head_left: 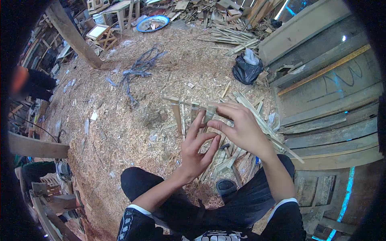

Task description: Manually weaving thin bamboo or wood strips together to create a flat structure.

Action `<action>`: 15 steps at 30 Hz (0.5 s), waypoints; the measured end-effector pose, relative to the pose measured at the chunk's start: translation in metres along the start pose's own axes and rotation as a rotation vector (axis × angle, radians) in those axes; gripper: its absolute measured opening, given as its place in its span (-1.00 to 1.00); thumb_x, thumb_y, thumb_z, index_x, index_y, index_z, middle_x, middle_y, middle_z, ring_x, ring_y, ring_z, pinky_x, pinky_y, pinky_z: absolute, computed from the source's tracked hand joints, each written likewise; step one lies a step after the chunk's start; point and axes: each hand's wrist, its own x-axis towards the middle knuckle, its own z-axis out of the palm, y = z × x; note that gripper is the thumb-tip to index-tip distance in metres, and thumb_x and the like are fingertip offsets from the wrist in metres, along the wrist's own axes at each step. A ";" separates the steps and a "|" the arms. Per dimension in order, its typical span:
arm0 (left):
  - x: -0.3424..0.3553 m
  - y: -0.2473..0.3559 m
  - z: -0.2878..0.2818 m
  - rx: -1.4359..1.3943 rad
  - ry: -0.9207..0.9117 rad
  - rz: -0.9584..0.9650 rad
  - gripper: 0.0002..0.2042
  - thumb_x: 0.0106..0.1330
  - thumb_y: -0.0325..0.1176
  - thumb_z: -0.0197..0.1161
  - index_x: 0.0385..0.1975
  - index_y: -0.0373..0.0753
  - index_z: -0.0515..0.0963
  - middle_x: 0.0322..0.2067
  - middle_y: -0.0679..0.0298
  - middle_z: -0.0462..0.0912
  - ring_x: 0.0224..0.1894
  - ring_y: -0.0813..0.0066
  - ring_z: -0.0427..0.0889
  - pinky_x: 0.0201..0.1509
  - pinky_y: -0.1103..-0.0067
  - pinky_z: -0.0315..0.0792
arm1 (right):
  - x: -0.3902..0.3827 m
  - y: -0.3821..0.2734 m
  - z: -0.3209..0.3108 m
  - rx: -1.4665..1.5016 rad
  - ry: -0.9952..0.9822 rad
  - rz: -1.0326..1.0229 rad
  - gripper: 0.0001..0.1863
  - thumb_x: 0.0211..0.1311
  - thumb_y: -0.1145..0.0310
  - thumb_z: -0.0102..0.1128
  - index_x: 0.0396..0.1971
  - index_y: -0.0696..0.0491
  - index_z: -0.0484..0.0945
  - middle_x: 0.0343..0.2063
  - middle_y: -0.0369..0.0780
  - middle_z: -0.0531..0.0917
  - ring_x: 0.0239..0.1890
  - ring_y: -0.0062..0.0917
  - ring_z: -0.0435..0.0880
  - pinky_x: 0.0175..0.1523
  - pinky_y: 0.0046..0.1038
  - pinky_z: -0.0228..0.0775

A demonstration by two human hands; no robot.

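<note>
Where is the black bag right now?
In the head view the black bag sits on the sawdust floor, up and to the right of the hands, beside the grey wooden planks and just below a pile of thin wood strips.

Sawdust-strewn floor (132,120), plank wall (329,104), stacked wood scraps (217,16).

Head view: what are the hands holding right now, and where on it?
The right hand pinches a small wooden piece by its upper end; the left hand touches it from below with spread fingertips.
</note>
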 end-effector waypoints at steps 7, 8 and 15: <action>0.002 0.001 -0.002 0.248 -0.038 0.125 -0.84 0.14 -0.47 0.48 -0.28 -0.24 0.71 0.36 -0.21 0.33 0.26 -0.04 0.52 0.18 0.27 0.45 | 0.003 0.017 0.003 0.557 -0.070 0.212 -0.64 0.26 0.37 0.37 0.00 0.20 0.64 -0.17 -0.13 0.76 -0.06 -0.53 0.67 0.07 -0.41 0.44; 0.002 0.003 -0.002 0.247 -0.038 0.125 -0.84 0.14 -0.47 0.48 -0.28 -0.24 0.71 0.36 -0.21 0.33 0.26 -0.04 0.52 0.18 0.27 0.45 | 0.004 0.017 0.002 0.556 -0.070 0.212 -0.64 0.26 0.37 0.37 0.00 0.20 0.64 -0.17 -0.13 0.76 -0.06 -0.53 0.67 0.07 -0.41 0.44; 0.005 0.007 -0.006 0.271 -0.047 0.075 -0.80 0.08 -0.46 0.52 -0.28 -0.20 0.73 0.21 -0.09 0.47 0.12 0.00 0.55 0.11 0.29 0.47 | 0.005 0.003 -0.004 0.581 -0.088 0.170 -0.49 0.27 0.55 0.27 0.22 0.06 0.41 -0.03 -0.27 0.62 -0.08 -0.65 0.59 0.04 -0.49 0.40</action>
